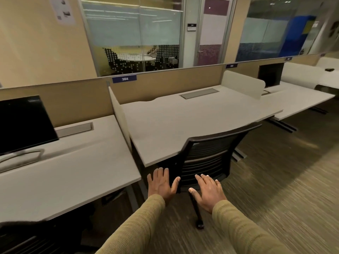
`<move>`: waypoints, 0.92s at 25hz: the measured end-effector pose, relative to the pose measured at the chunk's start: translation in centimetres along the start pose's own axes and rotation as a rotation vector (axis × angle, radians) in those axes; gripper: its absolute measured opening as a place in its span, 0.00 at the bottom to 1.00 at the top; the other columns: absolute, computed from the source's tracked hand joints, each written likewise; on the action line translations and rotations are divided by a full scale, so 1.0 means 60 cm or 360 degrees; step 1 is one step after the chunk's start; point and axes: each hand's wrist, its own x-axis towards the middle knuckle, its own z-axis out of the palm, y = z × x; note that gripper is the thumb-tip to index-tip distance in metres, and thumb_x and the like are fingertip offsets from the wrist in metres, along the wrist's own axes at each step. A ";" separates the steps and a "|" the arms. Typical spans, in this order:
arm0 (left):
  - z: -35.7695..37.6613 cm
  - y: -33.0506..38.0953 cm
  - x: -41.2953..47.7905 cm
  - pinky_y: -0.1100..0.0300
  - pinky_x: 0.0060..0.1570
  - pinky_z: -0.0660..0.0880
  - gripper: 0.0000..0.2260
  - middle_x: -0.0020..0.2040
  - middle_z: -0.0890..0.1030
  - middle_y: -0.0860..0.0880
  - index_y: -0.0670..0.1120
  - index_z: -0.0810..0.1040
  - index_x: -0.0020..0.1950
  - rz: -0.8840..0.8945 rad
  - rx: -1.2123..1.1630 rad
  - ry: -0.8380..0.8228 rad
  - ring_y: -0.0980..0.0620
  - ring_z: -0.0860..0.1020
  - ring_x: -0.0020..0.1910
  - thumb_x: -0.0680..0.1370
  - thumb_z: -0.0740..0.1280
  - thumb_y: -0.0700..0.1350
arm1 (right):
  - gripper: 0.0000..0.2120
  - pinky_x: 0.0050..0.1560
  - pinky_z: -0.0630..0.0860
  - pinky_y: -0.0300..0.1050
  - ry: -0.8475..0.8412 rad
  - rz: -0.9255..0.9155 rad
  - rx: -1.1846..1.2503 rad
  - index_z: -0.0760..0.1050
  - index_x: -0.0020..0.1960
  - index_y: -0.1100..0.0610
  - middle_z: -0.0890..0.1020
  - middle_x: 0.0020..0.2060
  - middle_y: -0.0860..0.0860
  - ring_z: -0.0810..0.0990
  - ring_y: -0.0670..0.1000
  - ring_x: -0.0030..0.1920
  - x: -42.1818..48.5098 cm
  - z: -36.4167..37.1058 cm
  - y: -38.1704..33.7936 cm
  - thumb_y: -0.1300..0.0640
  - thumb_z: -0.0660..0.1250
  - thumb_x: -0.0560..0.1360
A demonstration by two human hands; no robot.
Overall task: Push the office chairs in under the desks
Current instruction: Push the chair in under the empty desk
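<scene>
Room: an open office with a row of desks along a tan partition (165, 85), and glass-walled rooms (132, 43) behind it at 12 o'clock.
Floor: striped brown-green carpet (275, 180), filling the view from 3 to 6 o'clock.
Middle tabletop (192, 121): pale grey and set at the centre, with a closed cable hatch (199, 93) near its back edge and a blue tag reading 384 (124, 78) on the partition at about 11 o'clock of it.
Left tabletop (73, 171): at 9 o'clock, carrying a dark monitor (23, 123) on a thin metal stand.
Right tabletop (297, 99): at 2 o'clock, beyond a low white divider (244, 83).
Office chair (211, 153): black, with a ribbed back, its seat tucked under the middle tabletop and the top of its back meeting the front edge. One castor leg (200, 225) trails out towards 6 o'clock.
Chair relative to the grips: it stands at 12 to 1 o'clock of both, directly ahead of them.
Left grip (161, 184): palm down with fingers straight and spread, holding nothing. Its thumb is at the left edge of the chair back.
Right grip (209, 191): flat and spread wide, holding nothing, and lying over the lower chair back. With the blur I cannot tell whether it touches.
Sleeves: olive knit, reaching in from 6 o'clock.
Second chair (27, 239): dark, blurred, at 7 o'clock under the left tabletop.
</scene>
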 end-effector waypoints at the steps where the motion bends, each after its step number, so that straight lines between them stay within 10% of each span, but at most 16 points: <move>1: 0.004 0.026 0.032 0.44 0.72 0.58 0.35 0.71 0.69 0.48 0.50 0.64 0.73 -0.0023 -0.0043 0.0021 0.46 0.65 0.71 0.77 0.40 0.69 | 0.35 0.77 0.49 0.58 0.0005 0.0010 -0.0004 0.53 0.80 0.49 0.59 0.79 0.51 0.54 0.53 0.79 0.025 -0.011 0.032 0.32 0.48 0.79; 13: -0.059 0.252 0.352 0.44 0.71 0.58 0.36 0.71 0.71 0.46 0.47 0.68 0.75 -0.0078 -0.0408 0.0390 0.46 0.66 0.72 0.77 0.44 0.68 | 0.22 0.47 0.70 0.51 0.0836 -0.0187 -0.0009 0.76 0.57 0.55 0.76 0.48 0.53 0.75 0.55 0.47 0.281 -0.222 0.334 0.38 0.57 0.78; 23: -0.047 0.336 0.391 0.49 0.52 0.69 0.39 0.47 0.80 0.50 0.52 0.81 0.47 -0.0552 -0.0081 0.0408 0.45 0.78 0.49 0.73 0.39 0.75 | 0.40 0.68 0.62 0.60 0.0210 -0.0349 -0.0227 0.75 0.62 0.48 0.80 0.57 0.50 0.75 0.55 0.60 0.437 -0.278 0.506 0.25 0.37 0.72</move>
